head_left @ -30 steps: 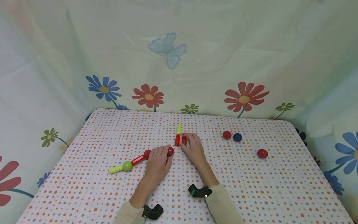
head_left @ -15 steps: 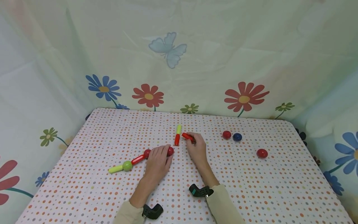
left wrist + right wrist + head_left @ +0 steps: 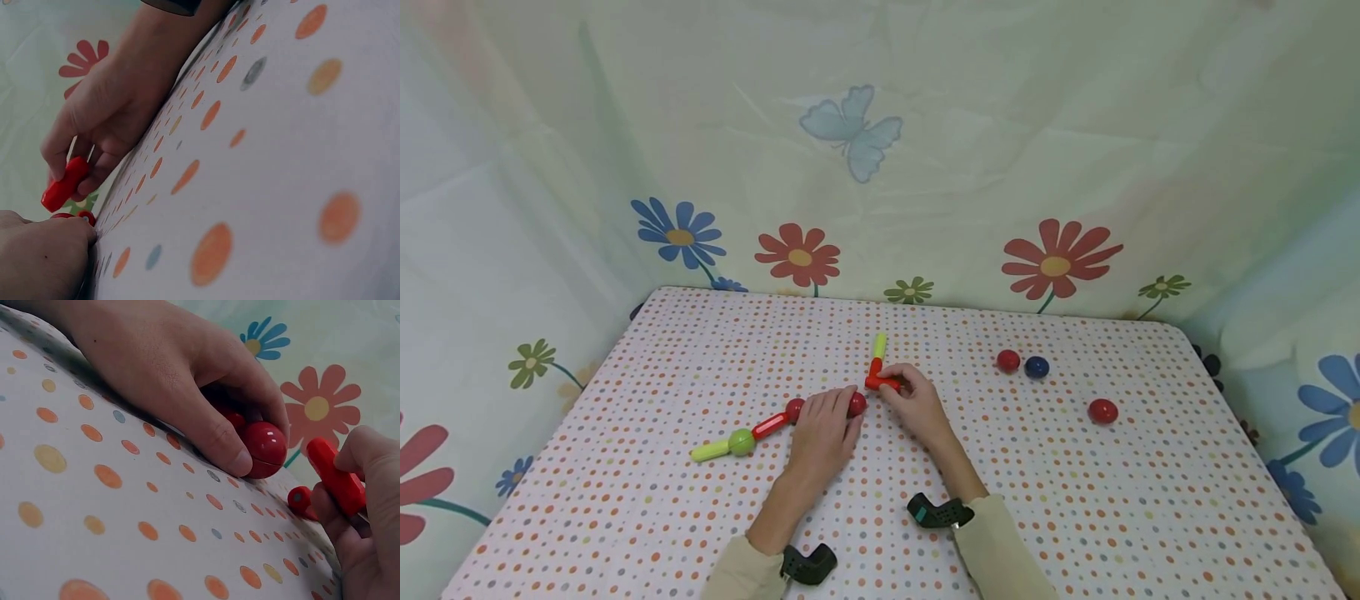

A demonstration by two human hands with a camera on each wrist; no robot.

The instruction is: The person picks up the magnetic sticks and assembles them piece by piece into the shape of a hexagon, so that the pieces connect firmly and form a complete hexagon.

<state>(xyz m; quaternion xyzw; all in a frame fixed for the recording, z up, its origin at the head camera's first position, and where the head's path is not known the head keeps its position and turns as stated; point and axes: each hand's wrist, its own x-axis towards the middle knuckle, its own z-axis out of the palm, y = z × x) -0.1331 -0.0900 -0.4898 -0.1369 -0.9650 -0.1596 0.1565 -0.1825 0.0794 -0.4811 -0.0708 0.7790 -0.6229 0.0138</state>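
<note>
My left hand (image 3: 822, 437) holds the near-middle of a chain of toy sticks and balls, its thumb beside the end red ball (image 3: 264, 447). Leftward from that hand the chain shows another red ball (image 3: 794, 409), a red stick (image 3: 770, 427), a green ball (image 3: 742, 442) and a yellow-green stick (image 3: 711, 451); the part under the palm is mostly hidden. My right hand (image 3: 920, 410) pinches a loose red stick (image 3: 337, 478) between thumb and fingers, its free end pointing toward the end ball in the right wrist view. Just beyond lies a second red stick (image 3: 876, 367) end to end with a yellow-green stick (image 3: 880, 345).
Toward the back right of the dotted table (image 3: 1000, 467) sit a red ball (image 3: 1008, 360) and a blue ball (image 3: 1037, 367) side by side. Another red ball (image 3: 1103, 411) lies farther right and nearer. A flowered curtain (image 3: 955, 167) hangs behind the table.
My right hand has lifted the red stick from beside the other sticks, turned it sideways and brought it left and nearer. My left hand has stayed in place on the chain.
</note>
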